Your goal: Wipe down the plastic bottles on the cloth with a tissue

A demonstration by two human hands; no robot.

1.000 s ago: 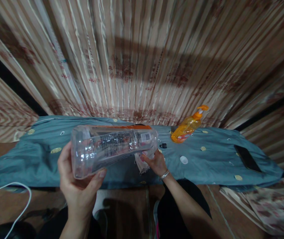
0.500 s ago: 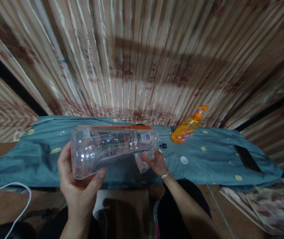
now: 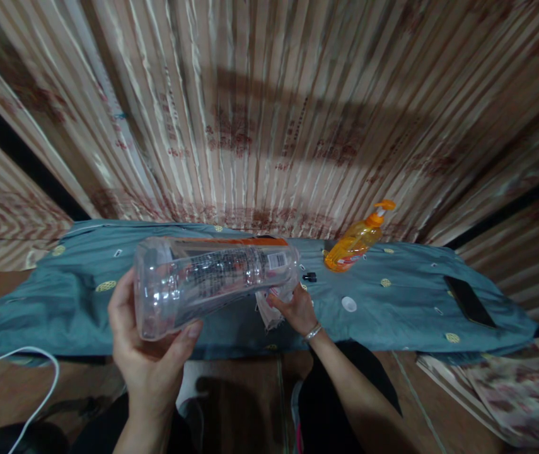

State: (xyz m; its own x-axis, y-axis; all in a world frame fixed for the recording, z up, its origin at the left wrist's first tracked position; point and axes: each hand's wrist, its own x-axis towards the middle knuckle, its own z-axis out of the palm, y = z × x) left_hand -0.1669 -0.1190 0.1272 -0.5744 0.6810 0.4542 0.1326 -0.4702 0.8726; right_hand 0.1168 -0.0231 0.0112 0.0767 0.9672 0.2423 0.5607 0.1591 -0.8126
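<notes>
Almost nothing is changed vs. the frames 1 s and 0.5 s back: the clear plastic bottle (image 3: 215,280) is kept on its side above the teal cloth (image 3: 392,309), base toward the camera. The left hand (image 3: 149,353) is wrapped round the base, thumb and fingers clamped. The right hand (image 3: 297,309) is curled at the neck end, pinching a crumpled wipe (image 3: 269,312). A steady hold is judged, w/ work at the neck ongoing. An orange pump bottle (image 3: 357,239), small cap (image 3: 348,304) & phone (image 3: 470,301) lie untouched.

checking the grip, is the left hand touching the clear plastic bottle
Touching. The head view shows the left hand wrapped round the base of the clear plastic bottle, thumb and fingertips pressed on its wall.
</notes>
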